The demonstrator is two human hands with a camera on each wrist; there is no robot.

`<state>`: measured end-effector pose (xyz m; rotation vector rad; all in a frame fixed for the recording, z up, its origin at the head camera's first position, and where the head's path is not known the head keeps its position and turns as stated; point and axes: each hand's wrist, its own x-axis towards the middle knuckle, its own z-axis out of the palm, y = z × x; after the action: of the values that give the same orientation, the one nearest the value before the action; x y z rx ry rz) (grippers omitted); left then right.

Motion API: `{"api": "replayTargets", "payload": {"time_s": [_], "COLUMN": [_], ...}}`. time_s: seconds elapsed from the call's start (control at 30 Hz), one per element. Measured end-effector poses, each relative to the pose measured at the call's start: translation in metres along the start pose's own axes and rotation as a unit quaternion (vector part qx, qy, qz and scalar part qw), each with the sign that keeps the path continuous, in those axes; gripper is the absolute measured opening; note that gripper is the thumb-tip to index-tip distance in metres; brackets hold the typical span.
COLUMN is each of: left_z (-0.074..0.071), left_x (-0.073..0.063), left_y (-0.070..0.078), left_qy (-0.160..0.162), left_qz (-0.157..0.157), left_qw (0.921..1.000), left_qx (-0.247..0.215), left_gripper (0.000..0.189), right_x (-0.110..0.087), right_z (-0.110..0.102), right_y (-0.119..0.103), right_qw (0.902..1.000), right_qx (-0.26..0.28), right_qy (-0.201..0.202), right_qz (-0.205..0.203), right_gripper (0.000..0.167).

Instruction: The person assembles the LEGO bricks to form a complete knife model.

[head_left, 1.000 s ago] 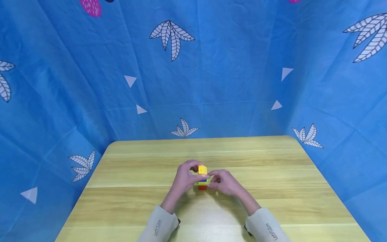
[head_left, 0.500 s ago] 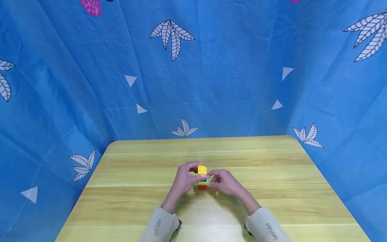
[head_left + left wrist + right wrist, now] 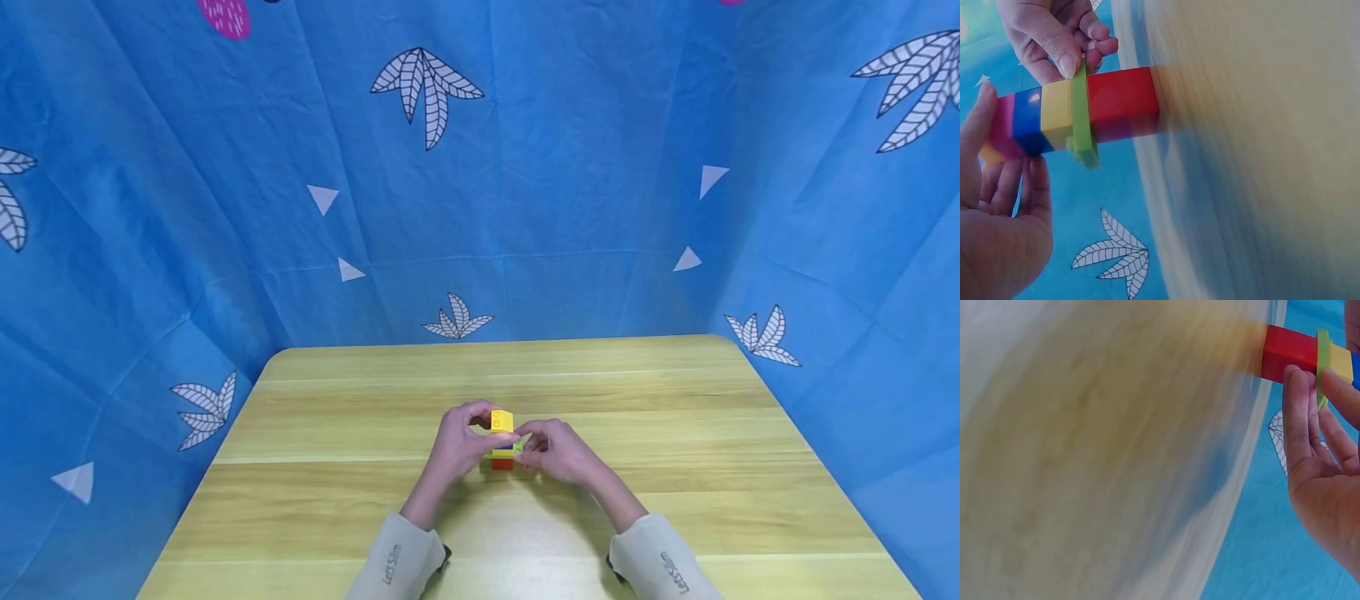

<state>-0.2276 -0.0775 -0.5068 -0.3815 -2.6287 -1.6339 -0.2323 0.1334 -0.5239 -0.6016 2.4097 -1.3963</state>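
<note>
A stack of toy building blocks stands on the wooden table (image 3: 360, 517). From the bottom up it has a red block (image 3: 1124, 103), a flat green plate (image 3: 1080, 112), a yellow block (image 3: 1056, 115), a blue block (image 3: 1029, 122), a pink block (image 3: 1005, 125) and a yellow block (image 3: 502, 421) on top. My left hand (image 3: 453, 446) grips the upper blocks, its thumb across the pink one. At the jutting end of the green plate, my right hand (image 3: 558, 452) pinches with thumb and fingertips. The left thumb hides the pink block in the head view.
A blue patterned curtain (image 3: 585, 208) hangs behind the table and along both its sides. The table's far edge lies a short way beyond the stack. Both forearms come in from the front edge.
</note>
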Motion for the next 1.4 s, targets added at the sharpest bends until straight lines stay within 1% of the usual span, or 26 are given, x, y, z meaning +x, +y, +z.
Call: {"api": "replayTargets", "payload": {"time_s": [0.33,0.57,0.77,0.87,1.4], "left_z": [0.0014,0.0047,0.0061,0.0061,0.0094], "left_x": [0.0013,0.0040,0.0061,0.0062,0.0053], "left_y": [0.0011,0.0026,0.0037,0.0033,0.0023], "left_qy": [0.004,0.001,0.003,0.004,0.010], "left_qz": [-0.001,0.002,0.001,0.002,-0.012], "left_qw": [1.0000,1.0000,1.0000,1.0000,0.9997], "left_qx": [-0.005,-0.007,-0.004,-0.002,-0.016], "left_gripper": [0.035,0.034,0.034,0.034,0.036], "right_x": [-0.0022,-0.0017,-0.0005,-0.0001,-0.0013], "right_z": [-0.0018,-0.0038,-0.0071,-0.0072,-0.0054], "right_y": [-0.0031,-0.0008,0.0012,0.0017,0.0017], "right_qw": [1.0000,0.9998,0.9999,0.9998,0.9997], "right_qx": [0.002,-0.015,0.005,0.005,-0.007], "right_qy": [0.003,0.008,0.009,0.009,0.013], "right_qz": [0.006,0.012,0.013,0.015,0.020], "right_gripper": [0.034,0.037,0.038,0.038,0.038]}}
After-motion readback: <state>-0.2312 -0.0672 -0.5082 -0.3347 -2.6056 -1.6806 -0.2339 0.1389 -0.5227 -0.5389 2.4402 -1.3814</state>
